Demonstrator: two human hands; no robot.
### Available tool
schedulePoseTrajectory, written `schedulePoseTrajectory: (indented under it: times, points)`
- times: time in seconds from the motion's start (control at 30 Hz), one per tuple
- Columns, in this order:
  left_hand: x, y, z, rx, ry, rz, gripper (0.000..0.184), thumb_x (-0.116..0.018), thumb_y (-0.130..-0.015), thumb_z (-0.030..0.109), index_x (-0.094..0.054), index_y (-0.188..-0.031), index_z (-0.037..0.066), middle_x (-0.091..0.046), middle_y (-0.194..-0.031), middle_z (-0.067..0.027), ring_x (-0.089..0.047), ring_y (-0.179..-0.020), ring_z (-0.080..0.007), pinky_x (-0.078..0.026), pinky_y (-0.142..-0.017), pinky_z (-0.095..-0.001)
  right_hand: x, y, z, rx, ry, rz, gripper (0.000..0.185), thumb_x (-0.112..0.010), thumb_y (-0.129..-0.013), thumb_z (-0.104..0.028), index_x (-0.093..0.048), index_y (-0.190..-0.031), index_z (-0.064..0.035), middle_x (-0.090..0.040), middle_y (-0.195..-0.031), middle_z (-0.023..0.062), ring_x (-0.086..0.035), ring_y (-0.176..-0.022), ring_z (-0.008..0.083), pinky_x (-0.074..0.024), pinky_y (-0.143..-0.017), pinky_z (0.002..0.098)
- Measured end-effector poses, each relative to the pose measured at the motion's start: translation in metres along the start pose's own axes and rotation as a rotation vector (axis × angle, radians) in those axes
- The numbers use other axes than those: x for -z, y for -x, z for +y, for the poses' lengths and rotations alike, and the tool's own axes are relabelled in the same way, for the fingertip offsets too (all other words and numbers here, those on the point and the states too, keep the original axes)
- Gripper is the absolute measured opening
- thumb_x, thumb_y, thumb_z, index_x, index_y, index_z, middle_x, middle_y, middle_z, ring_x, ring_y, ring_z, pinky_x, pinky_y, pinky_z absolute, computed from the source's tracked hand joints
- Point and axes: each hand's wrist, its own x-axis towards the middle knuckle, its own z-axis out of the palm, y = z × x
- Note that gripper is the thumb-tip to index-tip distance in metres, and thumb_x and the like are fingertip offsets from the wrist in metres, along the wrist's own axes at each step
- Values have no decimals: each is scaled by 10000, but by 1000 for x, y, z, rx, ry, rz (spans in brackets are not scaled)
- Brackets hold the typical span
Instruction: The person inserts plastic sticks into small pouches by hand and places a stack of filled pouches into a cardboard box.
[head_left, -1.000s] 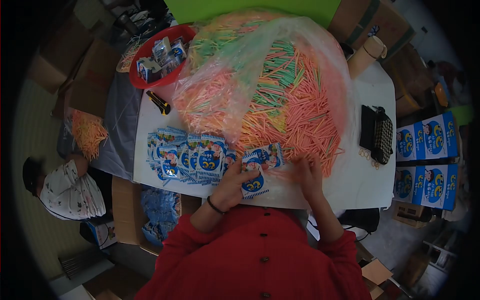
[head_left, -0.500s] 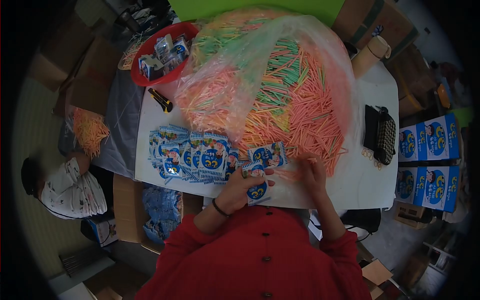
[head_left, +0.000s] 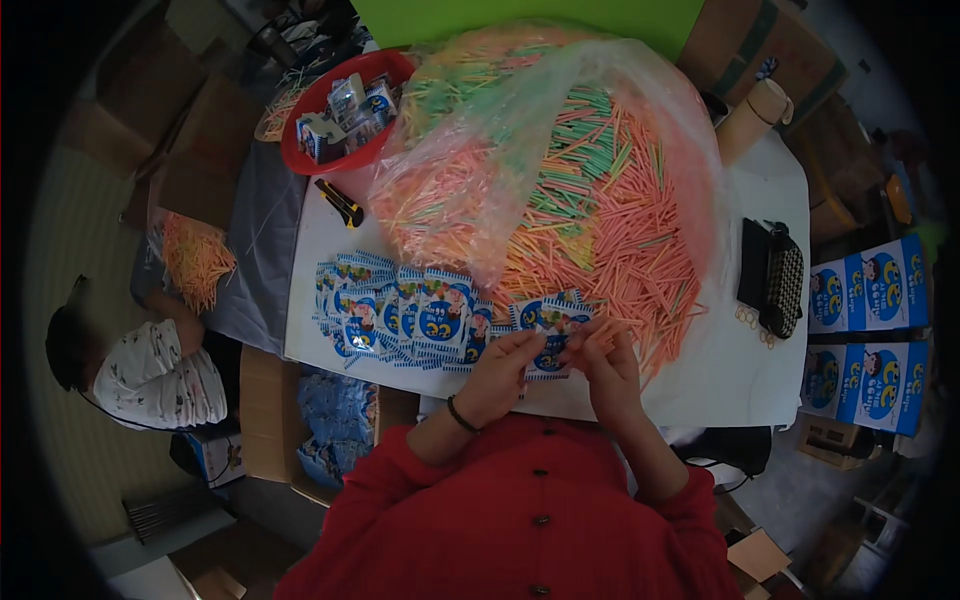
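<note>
Left hand [head_left: 490, 388] pinches a small packet [head_left: 550, 354] over the table [head_left: 745, 370], near its front edge; right hand [head_left: 614, 385] is curled at the packet's other side, can't tell what its fingers grip. Just beyond: big clear bag [head_left: 505, 190] full of pink, green and yellow sticks [head_left: 650, 225], packet pile [head_left: 405, 312] beside it. Farther out: red bowl [head_left: 345, 164] holding more packets [head_left: 350, 112], open carton [head_left: 268, 415] of blue packs [head_left: 336, 420] below table level.

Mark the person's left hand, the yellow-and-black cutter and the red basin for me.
Left hand [head_left: 493, 382], head view: back of the hand.
Yellow-and-black cutter [head_left: 339, 204], head view: middle of its body.
Red basin [head_left: 362, 158], head view: its near-side wall.
</note>
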Motion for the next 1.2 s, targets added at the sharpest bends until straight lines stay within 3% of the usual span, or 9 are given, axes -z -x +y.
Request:
schedulePoseTrajectory:
  times: [0.07, 0.13, 0.23, 0.37, 0.53, 0.87, 1.03, 1.13, 1.2]
  points:
    - [0, 1, 0, -99, -63, -16, 234, -557, -969, 175, -624, -1112, 1, -673, -996, -54, -630, -861, -105, -508, -780, -251, 9, -1, -2, 102, 65, -16, 159, -478, -960, -56, -516, -1114, -49, -603, -1005, 85, -597, -910, 172, -462, -829, 295]
    - [-3, 1, 4, -205, -124, -42, 226, -543, -974, 155, -626, -1111, -5, -675, -1045, -73, -636, -908, -111, -512, -809, -254, 31, -9, -7, 659, 976, -22, 191, -495, -907, 23, -558, -1076, -38, -610, -1020, 110, -608, -917, 212, -463, -843, 301]
    - [5, 1, 2, -230, -185, -66, 207, -547, -968, 127, -633, -1100, -7, -684, -1022, -69, -638, -889, -108, -515, -798, -245, 60, -18, 9, 585, 1125, -2, 217, -499, -856, 76, -588, -1024, -28, -612, -1021, 130, -614, -941, 248, -464, -860, 315]
    - [11, 5, -3, -295, -257, -50, 184, -545, -960, 94, -640, -1076, -11, -689, -988, -62, -644, -887, -118, -520, -786, -247, 63, -17, 11, 362, 945, 15, 182, -472, -904, 47, -556, -1047, -29, -619, -1023, 132, -611, -970, 234, -462, -875, 332]
    - [-19, 13, 15, -259, -55, -68, 158, -564, -941, 56, -646, -1059, -9, -675, -1033, -58, -627, -957, -120, -514, -842, -260, 27, -15, -17, 114, -71, 33, 135, -418, -1016, -154, -485, -1058, -45, -622, -1028, 122, -602, -991, 212, -462, -905, 354]
    - [20, 6, -3, -263, -632, -79, 196, -639, -888, 73, -695, -1067, 16, -692, -873, 4, -628, -796, -67, -501, -716, -204, 8, -12, -31, 102, -162, -28, 195, -409, -1022, -224, -491, -1066, -52, -636, -1094, 152, -550, -1178, 267, -400, -1029, 417]
    - [-7, 15, 17, -327, -828, -144, 176, -676, -869, 115, -714, -1035, 70, -655, -725, -1, -540, -638, -16, -447, -558, -203, -8, -14, -40, 246, 61, -229, 201, -429, -1012, -257, -512, -1027, -75, -674, -1068, 134, -409, -1331, 280, -141, -1146, 466]
    - [-6, 16, 18, -457, -1026, -208, 220, -676, -864, 123, -696, -1080, 87, -672, -750, -34, -579, -628, -52, -466, -570, -219, -4, -18, -41, 225, 152, -263, 208, -497, -987, -268, -518, -898, -82, -677, -1035, 147, -404, -1334, 307, -356, -1047, 421]
    - [-2, 14, 16, -553, -1027, -225, 224, -678, -860, 135, -695, -1080, 92, -680, -769, -72, -616, -619, -113, -474, -575, -240, -8, -20, -43, 242, 187, -288, 225, -498, -986, -279, -525, -880, -83, -687, -1008, 134, -383, -1348, 305, -320, -1067, 443]
